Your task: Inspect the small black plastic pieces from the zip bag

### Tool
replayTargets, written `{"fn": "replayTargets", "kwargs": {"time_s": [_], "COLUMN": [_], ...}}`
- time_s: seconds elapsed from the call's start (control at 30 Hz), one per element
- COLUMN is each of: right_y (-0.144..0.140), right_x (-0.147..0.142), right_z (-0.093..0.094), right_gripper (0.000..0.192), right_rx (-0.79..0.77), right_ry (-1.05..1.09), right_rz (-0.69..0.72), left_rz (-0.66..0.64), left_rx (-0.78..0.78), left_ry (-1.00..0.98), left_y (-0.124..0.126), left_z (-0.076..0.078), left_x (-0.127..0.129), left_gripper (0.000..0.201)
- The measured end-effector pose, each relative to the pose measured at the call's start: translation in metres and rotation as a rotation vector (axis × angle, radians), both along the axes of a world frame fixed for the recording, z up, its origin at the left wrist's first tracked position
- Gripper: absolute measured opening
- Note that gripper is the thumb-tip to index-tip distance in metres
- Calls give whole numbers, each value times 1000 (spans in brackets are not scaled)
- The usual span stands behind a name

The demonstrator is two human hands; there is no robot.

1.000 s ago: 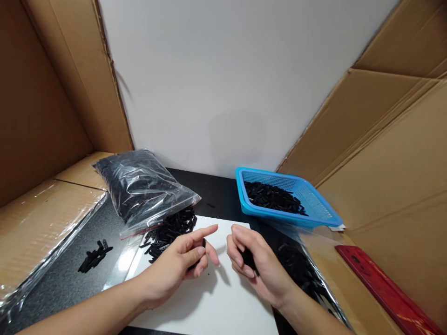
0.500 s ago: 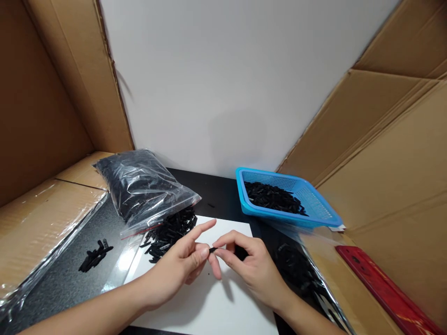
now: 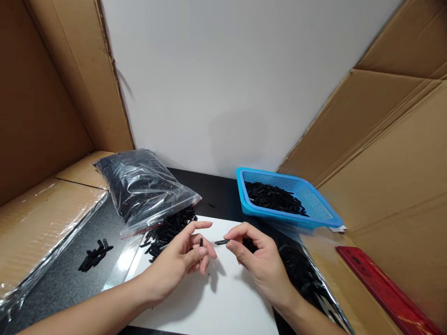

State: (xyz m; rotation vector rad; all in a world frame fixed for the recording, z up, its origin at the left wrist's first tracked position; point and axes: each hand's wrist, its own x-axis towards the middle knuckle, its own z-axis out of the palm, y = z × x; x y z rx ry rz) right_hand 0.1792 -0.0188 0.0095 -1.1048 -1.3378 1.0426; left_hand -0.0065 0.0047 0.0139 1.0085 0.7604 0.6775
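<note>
Both of my hands are raised over a white sheet (image 3: 209,307). Between its thumb and fingers, my left hand (image 3: 179,263) holds a short black strip (image 3: 201,242), which stands nearly upright. My right hand (image 3: 260,263) pinches a slim black piece (image 3: 221,242) between thumb and forefinger, its free end pointing left toward the other hand. A small gap separates the two hands. Beside my left hand lies a heap of slim black pieces (image 3: 171,228), partly hidden by that hand.
A clear zip bag (image 3: 139,181) full of black pieces lies behind the heap. A blue basket (image 3: 324,209) holds more at back right. A small black pile (image 3: 95,257) rests at left. Cardboard walls stand on both sides; a red object (image 3: 387,288) lies at right.
My hands have moved apart; before, they met at one black piece. The right hand has shifted slightly right with its piece, while the left turned and now shows a strip.
</note>
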Motion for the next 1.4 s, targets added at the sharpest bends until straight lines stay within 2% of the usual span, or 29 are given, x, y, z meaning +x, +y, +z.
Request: {"fn": "replayTargets", "kwargs": {"time_s": [0.17,0.47,0.57,0.63,0.77,0.83,0.9,0.97,1.07,1.17,1.4], "right_y": [-1,-1,-1,-2,1,3,4,5,4,2,0], "right_x": [-2,-3,-4,-5,-4,-3,-2,-2,0,0,-2], "right_z": [-1,-5,-4,-2,4,5,3,-1,-6,-9,-7], "right_gripper": [26,30,31,31,31,35,39,38,22,17,10], "right_rx": [-59,-86,-106,-168,-292,-300,-302,-271,-127,-9,85], "right_ry": [33,89,121,215,558,617,562,414,109,-100,-192], "right_rz": [26,72,71,84,165,181,170,131,77,67,5], "left_rz": [-46,-30,-39,-35,-35,-37,-41,-43,-41,-52,-31], "left_rx": [17,25,10,12,33,39,43,53,76,121,331], "left_ry": [41,-16,-33,-24,2,21,40,50,62,86,203], "left_y": [2,3,3,1,-1,-2,-2,-2,-2,-3,-2], "left_z": [1,0,1,3,6,6,7,8,9,9,9], "left_x": [0,-1,-1,0,0,0,1,1,1,0,-3], "left_gripper": [25,32,28,25,26,28,30,31,30,29,22]}}
